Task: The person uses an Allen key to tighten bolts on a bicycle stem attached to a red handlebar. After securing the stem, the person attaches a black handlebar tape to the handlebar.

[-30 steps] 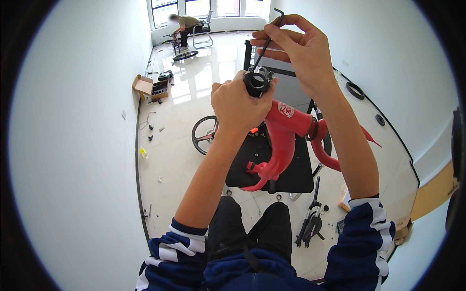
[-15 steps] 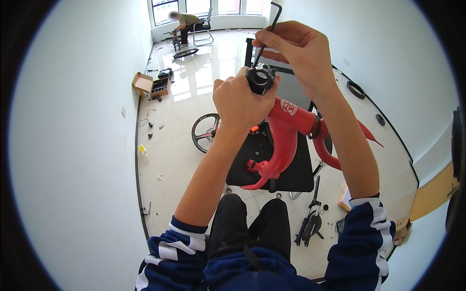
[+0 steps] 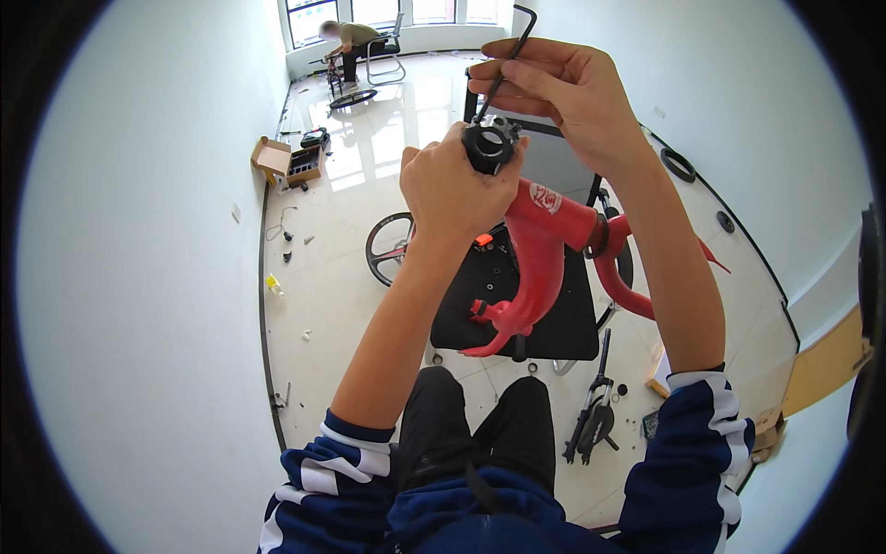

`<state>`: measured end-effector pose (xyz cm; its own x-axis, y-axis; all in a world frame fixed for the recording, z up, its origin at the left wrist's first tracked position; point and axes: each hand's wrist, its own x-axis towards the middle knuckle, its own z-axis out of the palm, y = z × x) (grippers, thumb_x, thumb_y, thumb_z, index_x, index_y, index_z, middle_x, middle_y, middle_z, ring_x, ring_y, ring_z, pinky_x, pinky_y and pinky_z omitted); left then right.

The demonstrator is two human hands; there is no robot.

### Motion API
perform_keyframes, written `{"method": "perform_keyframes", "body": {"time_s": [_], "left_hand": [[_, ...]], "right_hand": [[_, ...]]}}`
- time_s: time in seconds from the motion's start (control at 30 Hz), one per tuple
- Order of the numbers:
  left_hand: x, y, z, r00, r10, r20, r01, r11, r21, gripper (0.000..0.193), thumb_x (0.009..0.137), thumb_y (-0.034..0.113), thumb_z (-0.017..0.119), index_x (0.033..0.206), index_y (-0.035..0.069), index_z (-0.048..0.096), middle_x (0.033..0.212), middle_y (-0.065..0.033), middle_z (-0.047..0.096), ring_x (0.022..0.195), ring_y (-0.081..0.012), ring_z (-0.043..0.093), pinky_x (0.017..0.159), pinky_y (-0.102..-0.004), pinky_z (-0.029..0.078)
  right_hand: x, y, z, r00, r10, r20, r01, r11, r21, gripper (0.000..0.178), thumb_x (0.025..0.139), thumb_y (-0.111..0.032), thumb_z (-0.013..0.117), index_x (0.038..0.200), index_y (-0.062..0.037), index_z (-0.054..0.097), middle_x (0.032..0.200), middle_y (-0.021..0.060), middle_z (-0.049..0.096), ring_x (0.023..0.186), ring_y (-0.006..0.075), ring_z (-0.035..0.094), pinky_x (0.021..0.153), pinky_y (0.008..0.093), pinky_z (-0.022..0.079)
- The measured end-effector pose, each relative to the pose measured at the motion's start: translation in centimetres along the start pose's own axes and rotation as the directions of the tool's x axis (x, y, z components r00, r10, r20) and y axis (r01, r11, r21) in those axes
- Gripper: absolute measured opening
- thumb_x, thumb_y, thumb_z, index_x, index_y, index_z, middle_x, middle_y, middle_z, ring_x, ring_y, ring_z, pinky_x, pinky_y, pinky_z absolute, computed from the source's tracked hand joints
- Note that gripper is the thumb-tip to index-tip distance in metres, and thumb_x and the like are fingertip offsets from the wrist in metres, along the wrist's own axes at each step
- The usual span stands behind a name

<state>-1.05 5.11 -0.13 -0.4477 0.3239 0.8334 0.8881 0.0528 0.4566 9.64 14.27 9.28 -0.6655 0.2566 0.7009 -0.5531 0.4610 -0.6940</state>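
Note:
My left hand (image 3: 457, 192) is wrapped round a black bicycle handlebar stem (image 3: 476, 159), whose round clamp opening faces me. Just below it, the red bicycle frame (image 3: 540, 263) slants down over the seat of a black chair. My right hand (image 3: 583, 100) pinches a long black hex key (image 3: 522, 41) between thumb and fingers. The bent end of the key points up, and its lower end meets the stem beside my left fingers. Whether that tip sits in a bolt is hidden.
The black chair seat (image 3: 572, 323) carries small loose parts. A suspension fork (image 3: 591, 420) lies on the floor at right. A spoked wheel (image 3: 376, 251) is left of the chair. An open cardboard box (image 3: 270, 157) stands by the left wall. Far off, another person (image 3: 358, 37) bends over a small bike.
My right fingers have shifted on the hex key and spread a little more. The stem and my left hand have moved slightly left.

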Motion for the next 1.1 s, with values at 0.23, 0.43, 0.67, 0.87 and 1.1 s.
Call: {"method": "perform_keyframes", "body": {"time_s": [0.23,0.43,0.67,0.87,1.1], "left_hand": [[0.1,0.4,0.3,1.000,0.004,0.014,-0.004,1.000,-0.022,0.042,0.078,0.046,0.077,0.069,0.007,0.062,0.057,-0.0107,0.063,0.055,-0.0307,0.062,0.068,-0.0392,0.044],[0.0,0.7,0.3,1.000,0.018,0.013,-0.018,1.000,-0.018,0.043,0.078,0.046,0.077,0.068,0.007,0.061,0.056,-0.0106,0.063,0.054,-0.0308,0.062,0.068,-0.0392,0.045],[0.0,0.3,0.6,1.000,0.029,-0.007,-0.029,0.999,-0.013,0.045,0.077,0.048,0.077,0.068,0.007,0.061,0.056,-0.0113,0.062,0.053,-0.0320,0.062,0.069,-0.0394,0.045],[-0.2,1.1,0.4,0.998,0.060,0.013,-0.061,0.997,0.041,0.041,0.079,0.048,0.078,0.071,0.009,0.066,0.059,-0.0045,0.065,0.052,-0.0283,0.060,0.066,-0.0371,0.043],[-0.2,1.2,0.5,0.999,0.045,0.016,-0.045,0.999,0.006,0.043,0.078,0.048,0.076,0.070,0.008,0.062,0.056,-0.0087,0.063,0.053,-0.0308,0.062,0.070,-0.0389,0.044]], "right_hand": [[-0.1,-0.1,0.9,0.980,-0.171,-0.099,0.100,0.861,-0.498,0.025,0.086,-0.023,0.079,0.096,-0.0004,0.076,0.080,0.0089,0.075,0.072,0.0149,0.073,0.070,0.0248,0.058],[-0.3,-1.5,0.3,0.995,-0.063,-0.080,-0.001,0.778,-0.628,0.027,0.082,-0.024,0.082,0.091,0.0000,0.076,0.072,0.0074,0.074,0.066,0.0137,0.073,0.063,0.0235,0.057],[0.0,-2.0,-0.9,0.995,0.087,0.055,-0.057,0.910,-0.410,0.028,0.089,-0.016,0.075,0.111,0.0008,0.071,0.090,0.0149,0.075,0.075,0.0184,0.075,0.075,0.0283,0.061],[-0.3,-0.3,-1.9,0.986,0.163,0.013,-0.159,0.974,-0.164,0.027,0.090,-0.016,0.075,0.112,-0.0008,0.071,0.095,0.0129,0.075,0.077,0.0151,0.072,0.078,0.0263,0.060],[-1.5,0.1,0.0,0.978,0.093,-0.186,-0.121,0.982,-0.146,0.027,0.087,-0.018,0.079,0.105,0.0009,0.074,0.090,0.0104,0.075,0.080,0.0149,0.072,0.077,0.0239,0.058]]}}
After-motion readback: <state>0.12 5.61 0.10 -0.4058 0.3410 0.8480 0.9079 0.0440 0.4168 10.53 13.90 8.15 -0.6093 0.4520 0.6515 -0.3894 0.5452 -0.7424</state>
